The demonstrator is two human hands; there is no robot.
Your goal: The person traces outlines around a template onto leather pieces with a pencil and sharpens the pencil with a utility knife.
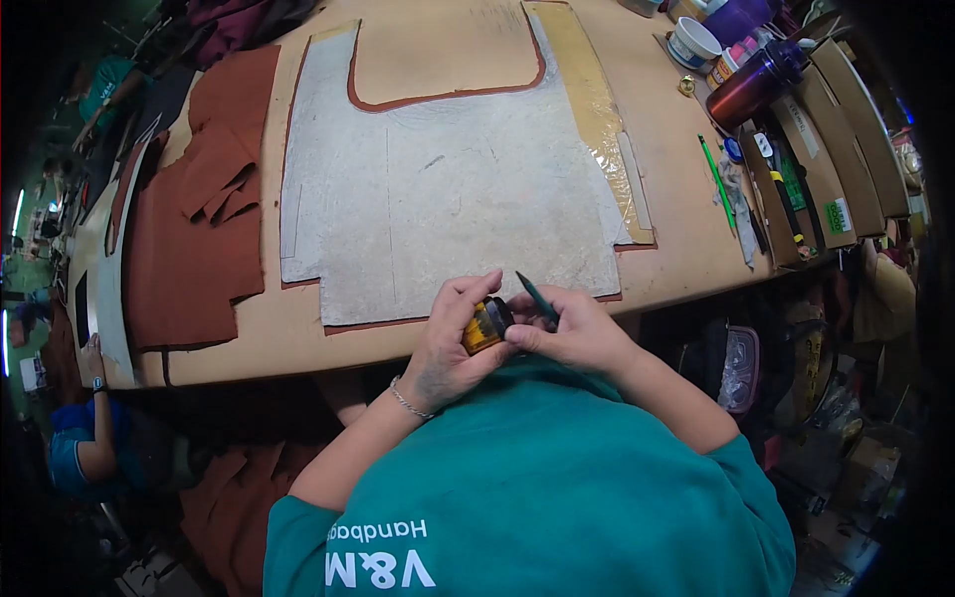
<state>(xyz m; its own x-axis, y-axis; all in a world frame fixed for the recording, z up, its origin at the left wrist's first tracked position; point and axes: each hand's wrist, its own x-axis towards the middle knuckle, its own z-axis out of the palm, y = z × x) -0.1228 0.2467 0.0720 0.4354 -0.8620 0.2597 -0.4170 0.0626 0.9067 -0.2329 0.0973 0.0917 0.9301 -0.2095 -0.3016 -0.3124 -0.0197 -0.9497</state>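
Observation:
My left hand (448, 343) is wrapped round a small amber jar (485, 328) with a dark top, close in front of my body. My right hand (577, 333) holds a dark green pencil-like tool (535, 297), its tip pointing up and left, while its thumb and fingers touch the jar's dark top. Beyond both hands a large grey pattern board (448, 199) lies flat on the table (448, 50), with reddish-brown material showing along its edges. A yellow strip under clear plastic (602, 129) runs down its right side.
Reddish-brown cloth pieces (199, 239) lie on the left. At the right are a green pencil (716, 184), a purple bottle (756, 85), a white tub (693, 43) and a cardboard box of tools (826, 149). A co-worker's hand (93, 358) rests at the far left edge.

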